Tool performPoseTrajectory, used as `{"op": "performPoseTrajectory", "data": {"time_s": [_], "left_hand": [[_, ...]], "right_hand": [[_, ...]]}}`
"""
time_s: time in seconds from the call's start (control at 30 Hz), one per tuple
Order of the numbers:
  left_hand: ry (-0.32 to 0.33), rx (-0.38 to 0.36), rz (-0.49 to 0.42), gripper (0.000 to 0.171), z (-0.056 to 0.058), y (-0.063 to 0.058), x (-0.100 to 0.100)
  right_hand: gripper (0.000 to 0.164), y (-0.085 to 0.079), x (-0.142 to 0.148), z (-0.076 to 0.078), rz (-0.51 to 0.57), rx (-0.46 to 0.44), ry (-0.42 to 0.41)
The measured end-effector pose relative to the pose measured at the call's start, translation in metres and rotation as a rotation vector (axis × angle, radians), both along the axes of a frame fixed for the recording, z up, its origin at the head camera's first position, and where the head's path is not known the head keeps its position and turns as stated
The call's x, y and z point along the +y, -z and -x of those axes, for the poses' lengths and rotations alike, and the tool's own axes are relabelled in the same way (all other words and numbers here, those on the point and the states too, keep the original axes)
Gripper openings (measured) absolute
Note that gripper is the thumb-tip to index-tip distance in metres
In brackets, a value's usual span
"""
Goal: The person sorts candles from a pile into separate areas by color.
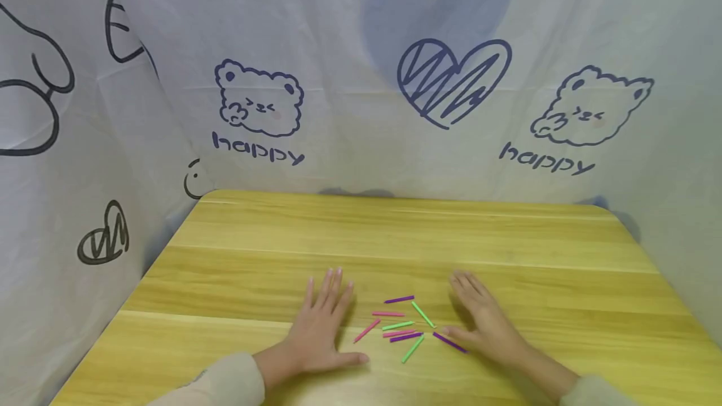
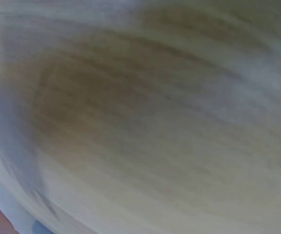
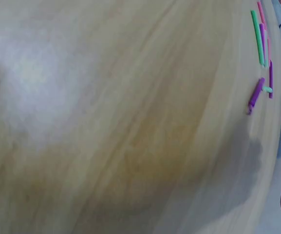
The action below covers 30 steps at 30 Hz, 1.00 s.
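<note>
sleeve, 7 o'clock; left hand at 9, right hand at 3, flank table-top coloured sticks; fingers straight, released.

Stick count: 9 on 1 counter. Split: 3 pink sticks, 3 green sticks, 3 purple sticks. Hands: 2, so 1 left hand plus 1 right hand. Sleeves: 2 cuffs. Wall prints: 2 bear faces, 2 "happy" captions, 1 solid heart, 2 scribbled hearts.
</note>
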<state>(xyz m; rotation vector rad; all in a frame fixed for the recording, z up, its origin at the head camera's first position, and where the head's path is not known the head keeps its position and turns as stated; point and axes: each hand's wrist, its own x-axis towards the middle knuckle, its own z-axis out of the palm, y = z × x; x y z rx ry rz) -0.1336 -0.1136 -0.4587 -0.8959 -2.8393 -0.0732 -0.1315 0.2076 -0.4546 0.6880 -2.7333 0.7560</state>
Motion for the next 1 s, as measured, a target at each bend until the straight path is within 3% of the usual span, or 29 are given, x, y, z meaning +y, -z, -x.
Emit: {"op": "performPoseTrajectory", "data": {"time_s": [0.37,0.6,1.0], "left_hand": [[0.034,-0.026,0.03,0.11,-0.007,0.005,0.008],[0.061,-0.05,0.024,0.109,-0.01,0.008,0.016],[0.097,-0.123,0.045,0.106,-0.012,0.01,0.028]], "right_hand": [[0.062,0.011,-0.015,-0.001,0.107,0.071,-0.055],[0.044,0.013,-0.024,-0.003,0.156,-0.028,-0.029],[0.033,0.016,-0.034,-0.004,0.178,-0.064,0.042]]}}
